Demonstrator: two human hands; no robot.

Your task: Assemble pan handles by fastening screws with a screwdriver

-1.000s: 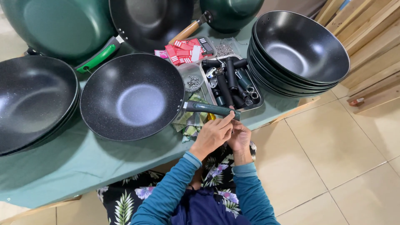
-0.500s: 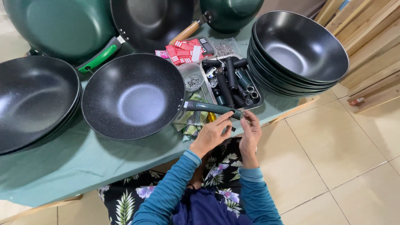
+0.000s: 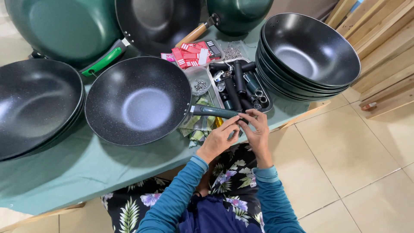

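On the left of the frame a stack of black pans sits on the green bench. Next to it, in the middle, lies one black speckled wok. Its dark green handle sticks out to the right, over the bench edge.

The left hand is just below the end of that handle. Its fingers are bent and pinch the handle's tip. The right hand is close beside it, fingers curled narrow on the same tip. Something small may be between the fingertips, but it is too tiny to tell.

To do this step well, the person should keep the wok flat on the bench so it does not rock. One hand should hold the handle steady while the other works at its end. Small turns are best, so nothing slips and drops to the tiled floor.

Above the hands is a metal tray with more dark handles. A small clear cup of screws stands beside it. At the far right is a tall stack of black woks.
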